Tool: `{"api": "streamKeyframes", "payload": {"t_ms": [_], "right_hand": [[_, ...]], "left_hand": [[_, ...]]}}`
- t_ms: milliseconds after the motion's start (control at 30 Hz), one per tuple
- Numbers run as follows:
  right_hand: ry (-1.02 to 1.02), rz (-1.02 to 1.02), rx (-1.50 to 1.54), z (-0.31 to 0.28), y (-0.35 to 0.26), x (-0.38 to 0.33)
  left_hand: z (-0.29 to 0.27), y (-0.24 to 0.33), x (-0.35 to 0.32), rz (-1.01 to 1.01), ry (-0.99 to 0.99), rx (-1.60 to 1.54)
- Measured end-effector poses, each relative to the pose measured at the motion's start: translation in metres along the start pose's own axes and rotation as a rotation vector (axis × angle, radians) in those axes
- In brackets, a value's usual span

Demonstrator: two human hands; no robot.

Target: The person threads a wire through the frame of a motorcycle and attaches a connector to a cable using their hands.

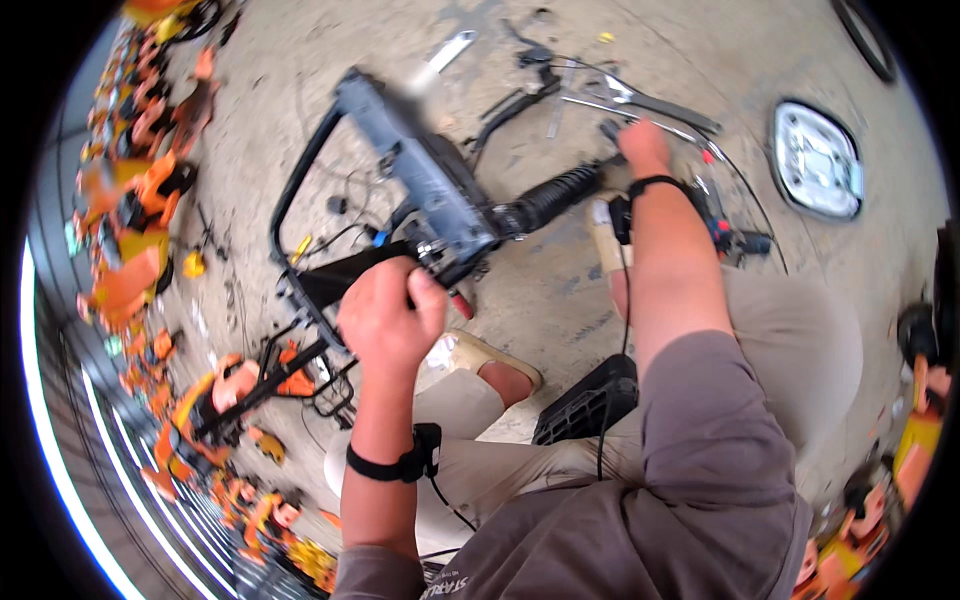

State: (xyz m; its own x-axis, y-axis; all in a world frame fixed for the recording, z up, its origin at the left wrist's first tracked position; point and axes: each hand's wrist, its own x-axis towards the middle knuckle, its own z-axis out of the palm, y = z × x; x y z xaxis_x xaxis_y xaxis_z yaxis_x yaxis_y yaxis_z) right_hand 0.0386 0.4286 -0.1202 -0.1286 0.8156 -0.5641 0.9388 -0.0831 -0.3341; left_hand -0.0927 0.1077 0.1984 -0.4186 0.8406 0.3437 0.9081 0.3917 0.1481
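A dark metal vehicle frame lies across the floor in front of me, with a black ribbed fork tube running off its lower end to the right. My left hand is closed in a fist over the frame's near side, beside a black flat part; whatever its fingers hold is hidden. Farther right, my right hand is closed at the outer end of the fork tube, and the hand covers much of that end. A small red-handled piece shows below the frame.
Beyond the frame lie an adjustable wrench, a cable-fitted handlebar and several long tools. A silvery tray-like cover rests at the right. A black plastic case sits between my legs. Rows of orange and yellow ride-on vehicles line the left.
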Motion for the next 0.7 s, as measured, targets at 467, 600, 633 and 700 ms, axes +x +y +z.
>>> {"api": "streamKeyframes", "payload": {"t_ms": [467, 600, 633, 700], "right_hand": [[0.339, -0.140, 0.281, 0.014, -0.063, 0.052], [-0.141, -0.282, 1.118, -0.040, -0.136, 0.020], [-0.287, -0.275, 1.297, -0.064, -0.171, -0.033], [-0.300, -0.353, 1.290, -0.106, -0.221, -0.103]], "left_hand": [[-0.006, -0.012, -0.009, -0.081, 0.103, -0.036], [-0.001, -0.013, -0.019, -0.094, 0.170, -0.094], [-0.004, -0.014, -0.025, -0.135, 0.199, -0.073], [-0.010, -0.012, -0.029, -0.133, 0.141, -0.084]]}}
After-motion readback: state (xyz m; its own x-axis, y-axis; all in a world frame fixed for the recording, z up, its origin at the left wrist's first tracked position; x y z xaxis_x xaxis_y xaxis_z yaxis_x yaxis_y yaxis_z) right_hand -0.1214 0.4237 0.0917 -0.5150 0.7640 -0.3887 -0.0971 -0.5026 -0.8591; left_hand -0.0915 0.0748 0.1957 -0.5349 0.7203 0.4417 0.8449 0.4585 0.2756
